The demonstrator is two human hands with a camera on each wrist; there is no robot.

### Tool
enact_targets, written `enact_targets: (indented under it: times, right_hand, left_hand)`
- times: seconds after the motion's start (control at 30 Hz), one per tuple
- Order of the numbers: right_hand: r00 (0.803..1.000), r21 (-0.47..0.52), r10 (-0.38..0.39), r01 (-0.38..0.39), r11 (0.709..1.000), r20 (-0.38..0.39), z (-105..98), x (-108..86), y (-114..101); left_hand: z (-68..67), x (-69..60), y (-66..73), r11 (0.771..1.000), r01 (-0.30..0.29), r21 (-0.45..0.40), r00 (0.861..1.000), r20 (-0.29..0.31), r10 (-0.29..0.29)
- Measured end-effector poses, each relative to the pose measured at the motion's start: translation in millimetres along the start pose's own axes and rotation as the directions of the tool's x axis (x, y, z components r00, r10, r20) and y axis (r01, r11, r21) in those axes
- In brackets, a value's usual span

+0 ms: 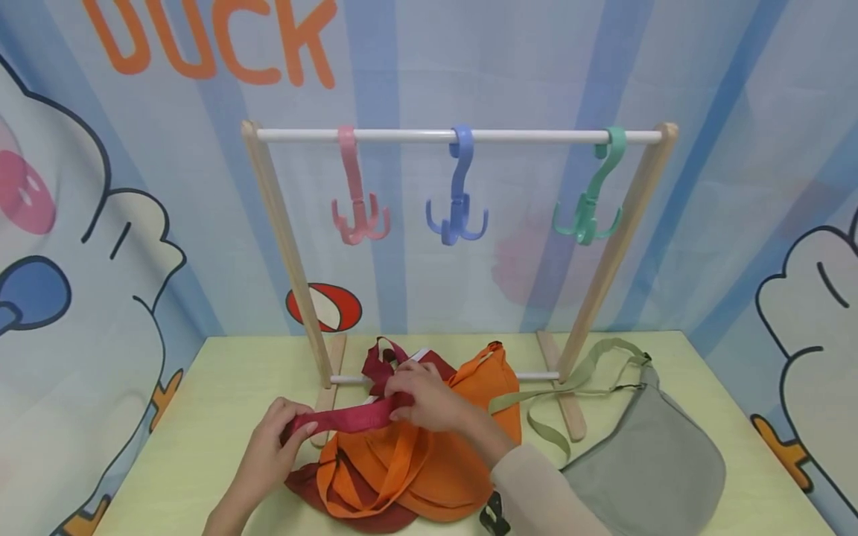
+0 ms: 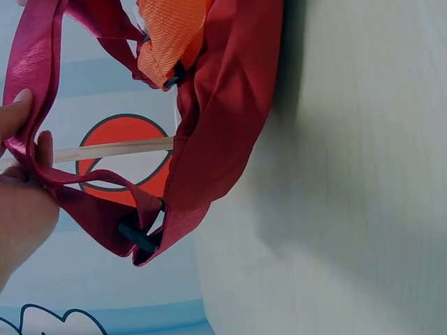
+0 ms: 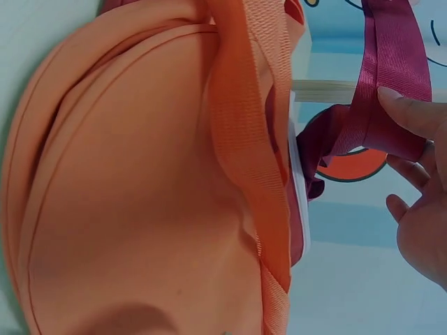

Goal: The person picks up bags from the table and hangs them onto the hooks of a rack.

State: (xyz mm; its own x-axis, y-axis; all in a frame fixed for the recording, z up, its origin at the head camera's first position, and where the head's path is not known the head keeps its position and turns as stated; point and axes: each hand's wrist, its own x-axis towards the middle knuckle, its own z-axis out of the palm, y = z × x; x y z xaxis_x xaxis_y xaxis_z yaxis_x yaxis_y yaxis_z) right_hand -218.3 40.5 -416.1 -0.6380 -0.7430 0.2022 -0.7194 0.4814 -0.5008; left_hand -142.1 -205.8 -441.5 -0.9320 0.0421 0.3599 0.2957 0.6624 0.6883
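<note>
A dark red strap (image 1: 355, 418) is stretched between both hands above the table. My left hand (image 1: 271, 439) pinches its left end between thumb and fingers; in the left wrist view the strap (image 2: 35, 77) runs to a dark buckle (image 2: 137, 236) on a red bag (image 2: 230, 105). My right hand (image 1: 429, 398) grips the strap farther right, and the right wrist view shows the thumb pressed on the webbing (image 3: 394, 66). Beneath the hands an orange bag (image 1: 442, 469) lies over the red one, which is mostly hidden.
A grey-green bag (image 1: 650, 461) lies at the right, its strap (image 1: 596, 361) reaching toward the orange bag. Behind stands a wooden rack with a white bar (image 1: 402, 136), carrying a pink hook (image 1: 358, 201), a blue hook (image 1: 459, 201) and a green hook (image 1: 590, 201).
</note>
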Motion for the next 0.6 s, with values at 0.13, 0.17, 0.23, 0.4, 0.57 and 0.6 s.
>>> enact_targets:
  times: [0.13, 0.17, 0.23, 0.4, 0.57, 0.6]
  right_hand:
    - [1.000, 0.021, -0.023, 0.023, 1.000, -0.015, -5.3, 0.3, -2.0]
    - [0.999, 0.023, -0.031, 0.032, 0.999, -0.021, -6.2, 0.4, -2.4]
    - [0.998, 0.025, -0.046, 0.047, 0.999, -0.034, -7.4, 0.8, -2.8]
    - [0.998, 0.071, -0.037, 0.040, 0.997, -0.048, -8.5, 1.2, -3.7]
    - [0.997, 0.120, -0.021, 0.030, 0.992, -0.073, -9.5, 1.8, -4.7]
    - [0.997, 0.124, -0.018, 0.027, 0.992, -0.075, -9.6, 1.9, -5.0]
  left_hand:
    - [-1.0, 2.1, 1.2, 1.000, -0.010, 0.011, 1.000, 0.001, 0.010]
    - [-1.1, 2.4, 1.3, 1.000, -0.013, 0.015, 1.000, 0.003, 0.013]
    - [-1.2, 3.1, 2.0, 1.000, -0.007, 0.014, 1.000, 0.012, 0.007]
    - [0.6, 6.0, 4.2, 0.995, 0.067, -0.069, 0.993, 0.099, -0.060]
    - [5.0, 8.0, 5.3, 0.975, 0.151, -0.160, 0.969, 0.220, -0.114]
    - [6.0, 8.2, 5.6, 0.972, 0.162, -0.168, 0.965, 0.233, -0.120]
